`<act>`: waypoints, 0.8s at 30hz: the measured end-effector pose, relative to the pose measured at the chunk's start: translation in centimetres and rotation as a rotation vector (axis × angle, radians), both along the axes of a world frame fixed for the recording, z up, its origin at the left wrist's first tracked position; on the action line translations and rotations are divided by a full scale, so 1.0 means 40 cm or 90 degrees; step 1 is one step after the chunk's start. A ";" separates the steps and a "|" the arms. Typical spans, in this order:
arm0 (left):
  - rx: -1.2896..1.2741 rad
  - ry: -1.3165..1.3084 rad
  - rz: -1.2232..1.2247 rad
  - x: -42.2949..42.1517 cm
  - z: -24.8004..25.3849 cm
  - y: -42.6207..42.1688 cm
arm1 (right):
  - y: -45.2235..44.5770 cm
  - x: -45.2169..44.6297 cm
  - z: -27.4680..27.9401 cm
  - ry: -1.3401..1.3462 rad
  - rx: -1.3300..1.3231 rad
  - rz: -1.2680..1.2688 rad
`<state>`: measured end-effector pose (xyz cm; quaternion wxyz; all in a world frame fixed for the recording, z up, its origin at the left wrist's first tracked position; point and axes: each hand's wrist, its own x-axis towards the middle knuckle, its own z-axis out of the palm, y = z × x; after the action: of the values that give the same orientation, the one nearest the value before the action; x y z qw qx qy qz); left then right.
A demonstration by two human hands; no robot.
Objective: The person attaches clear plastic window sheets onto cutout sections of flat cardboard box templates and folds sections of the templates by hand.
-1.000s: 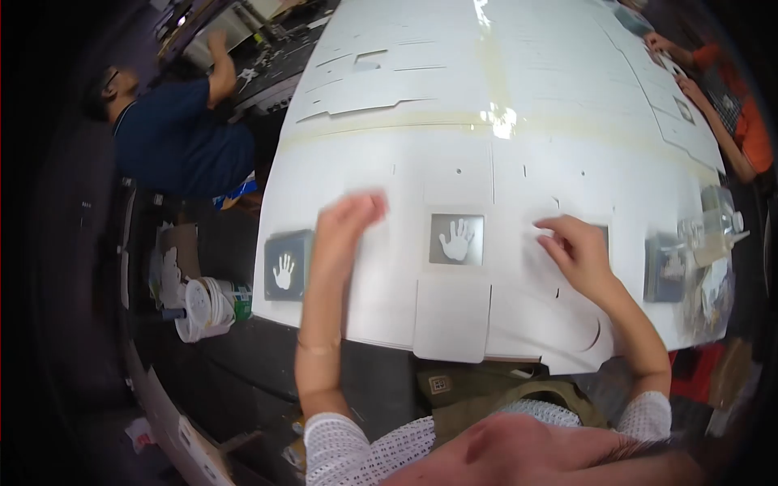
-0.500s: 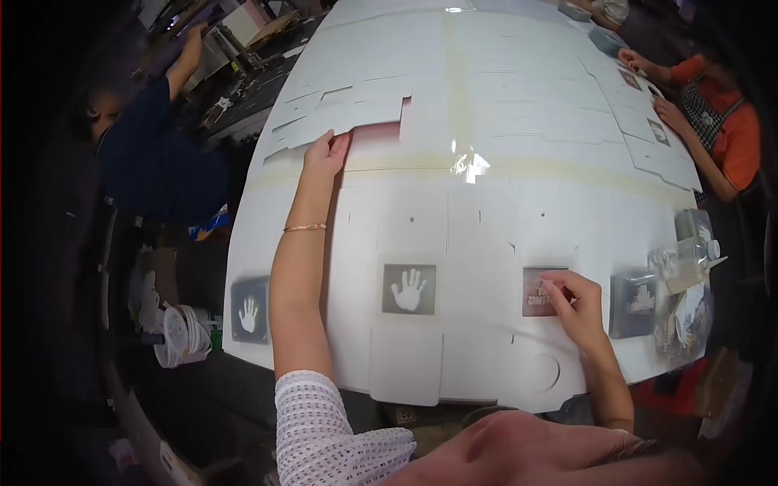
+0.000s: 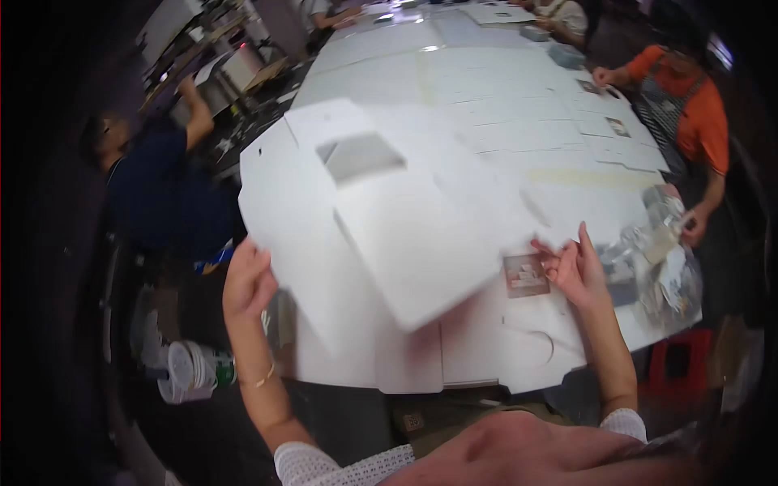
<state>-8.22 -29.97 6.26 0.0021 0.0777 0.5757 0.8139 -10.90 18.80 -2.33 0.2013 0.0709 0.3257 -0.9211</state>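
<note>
A large white die-cut cardboard sheet [image 3: 421,219] is raised and tilted above the table, blurred by motion, with a rectangular cut-out near its far part. My left hand [image 3: 250,279] grips the sheet's left edge. At its right side my right hand [image 3: 571,267] has its fingers spread, beside the sheet's edge and near a dark square printed plate [image 3: 527,275] on the table. Part of another stack of plates [image 3: 279,320] shows just right of my left hand. The raised sheet hides the middle of the near table.
A white-covered table [image 3: 470,368] stretches away. Plastic bags and a bottle [image 3: 668,243] lie at its right edge beside dark plates [image 3: 622,279]. A co-worker in orange [image 3: 703,121] is at the right, one in dark blue [image 3: 162,194] at the left. White buckets [image 3: 190,368] stand lower left.
My left hand has come back from the far left with the sheet lifted off the table. My right hand has left the dark plate and opened. The view has shifted.
</note>
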 end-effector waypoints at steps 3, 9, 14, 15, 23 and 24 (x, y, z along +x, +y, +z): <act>-0.096 -0.059 -0.032 0.082 -0.079 -0.067 | 0.030 0.029 0.023 0.002 -0.015 -0.057; -0.150 -0.082 -0.100 0.140 -0.149 -0.108 | 0.105 0.145 0.043 0.076 0.452 -0.205; -0.234 -0.147 -0.013 0.153 -0.190 -0.078 | 0.129 0.303 0.090 0.187 0.533 -0.158; -0.227 -0.157 0.037 0.153 -0.211 -0.079 | 0.144 0.330 0.076 0.228 0.580 -0.088; -0.340 -0.234 0.106 0.141 -0.358 -0.070 | 0.120 0.385 -0.034 0.081 0.651 0.036; -0.340 -0.244 0.100 0.144 -0.363 -0.065 | 0.121 0.378 -0.042 0.079 0.642 0.042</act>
<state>-2.47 -32.57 -8.27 0.0682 -0.1245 0.7620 0.6318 4.20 23.65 -4.00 0.1514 0.0943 0.7431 -0.6450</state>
